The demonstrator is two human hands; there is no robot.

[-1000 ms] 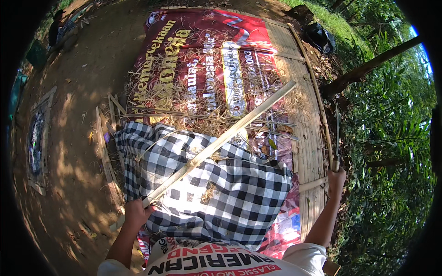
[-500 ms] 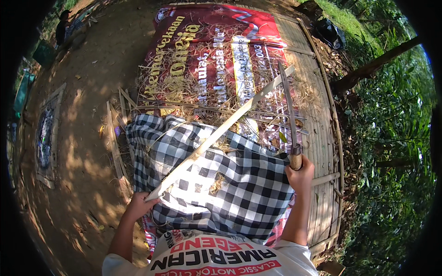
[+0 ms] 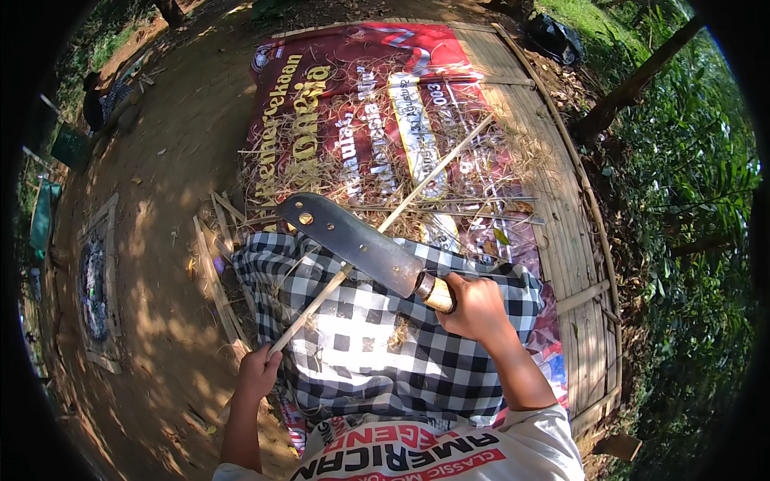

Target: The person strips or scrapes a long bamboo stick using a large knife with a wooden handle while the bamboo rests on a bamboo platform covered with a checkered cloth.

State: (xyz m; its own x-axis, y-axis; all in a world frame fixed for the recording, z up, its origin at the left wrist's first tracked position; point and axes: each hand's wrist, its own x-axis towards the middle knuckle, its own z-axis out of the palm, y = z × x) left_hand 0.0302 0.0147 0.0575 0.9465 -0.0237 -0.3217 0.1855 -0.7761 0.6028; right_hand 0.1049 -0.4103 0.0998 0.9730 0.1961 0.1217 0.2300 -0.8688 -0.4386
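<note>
My left hand [image 3: 258, 370] is closed round the near end of a long, pale bamboo strip [image 3: 314, 306], which slants away to the upper right. In my right hand [image 3: 475, 309] is the wooden handle of a machete with a broad, dark blade [image 3: 353, 244]. The blade points to the upper left and lies across the strip in the picture, hiding part of it; whether the two touch I cannot tell. Below them a black-and-white checkered cloth [image 3: 449, 353] covers my lap, with a few shavings on it.
Thin shavings litter a dark red printed banner [image 3: 321, 120] spread over a bamboo-slat platform [image 3: 553, 176]. Several thin strips [image 3: 473, 215] lie beyond the cloth. Split bamboo pieces [image 3: 215, 280] rest left of it, on the dirt ground [image 3: 160, 240]. Green plants [image 3: 690, 264] grow at right.
The machete has swung from pointing away at the right to lying leftward across the strip, its broad side now showing. The strip has turned and appears narrower. The view has shifted slightly.
</note>
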